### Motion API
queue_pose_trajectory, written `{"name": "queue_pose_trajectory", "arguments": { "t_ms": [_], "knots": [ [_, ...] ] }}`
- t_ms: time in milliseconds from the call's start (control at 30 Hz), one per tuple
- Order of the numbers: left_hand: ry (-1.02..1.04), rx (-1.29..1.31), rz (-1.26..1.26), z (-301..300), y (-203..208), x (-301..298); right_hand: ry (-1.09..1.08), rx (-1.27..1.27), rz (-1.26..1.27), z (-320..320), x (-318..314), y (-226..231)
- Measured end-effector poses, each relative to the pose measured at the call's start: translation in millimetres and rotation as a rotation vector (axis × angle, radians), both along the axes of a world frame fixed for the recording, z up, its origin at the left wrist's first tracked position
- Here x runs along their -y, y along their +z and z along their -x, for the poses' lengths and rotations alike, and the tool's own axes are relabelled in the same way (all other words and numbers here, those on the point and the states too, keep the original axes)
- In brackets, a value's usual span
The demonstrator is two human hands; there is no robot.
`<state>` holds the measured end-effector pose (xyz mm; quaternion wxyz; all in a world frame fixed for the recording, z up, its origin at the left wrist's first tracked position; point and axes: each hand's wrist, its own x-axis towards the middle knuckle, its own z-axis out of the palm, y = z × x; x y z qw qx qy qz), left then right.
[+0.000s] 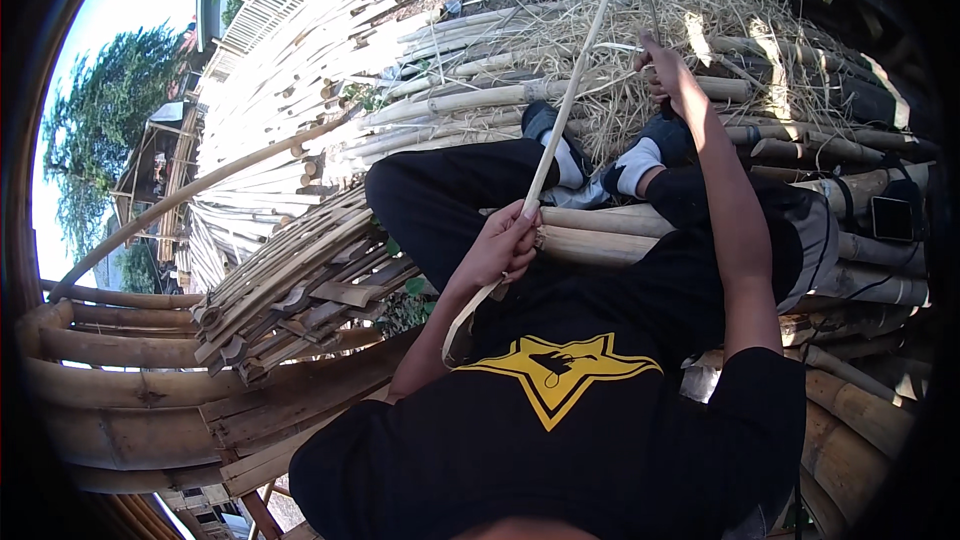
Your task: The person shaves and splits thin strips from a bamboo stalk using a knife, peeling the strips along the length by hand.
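My left hand [505, 245] is closed around a long pale bamboo strip [572, 90] in front of my chest. The strip rises away from me past the top of the view, and its short near end curls down by my forearm. Farther off to the right, my right hand [672, 80] is closed on what looks like a knife [654, 16]. Its thin, dark blade points away from me, and part of a dark handle shows below the fist. A pale curled shaving lies near these fingers. The strip passes to the left of the right hand, apart from it.
Thin bamboo shavings [630, 40] heap around my feet. Bamboo poles [590, 245] lie under and beside my legs. Split bamboo pieces [290, 285] are stacked at left, with a long pole [200, 185] slanting past. A phone-like dark device [892, 219] rests at far right.
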<state>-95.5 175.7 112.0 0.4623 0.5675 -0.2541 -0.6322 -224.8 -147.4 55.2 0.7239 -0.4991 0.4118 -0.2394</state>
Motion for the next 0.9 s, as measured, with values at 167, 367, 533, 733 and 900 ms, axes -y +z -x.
{"name": "queue_pose_trajectory", "arguments": {
  "t_ms": [167,367,533,733,900],
  "knots": [
    [0.016,-0.068,0.019,4,-3,-1,0.183,0.097,0.047,-24,-32,4],
    [-0.067,0.035,-0.069,-4,-13,-3,0.102,0.341,-0.124,-34,-28,-20],
    [-0.048,0.345,-0.07,-8,-26,18,0.106,0.249,0.002,-42,-40,-15],
    [0.109,0.404,0.023,-25,-36,36,0.392,-0.142,0.367,-40,-42,-19],
    [0.151,0.373,-0.045,-29,-43,26,0.861,-0.158,0.151,-22,-30,8]
  ]
}}
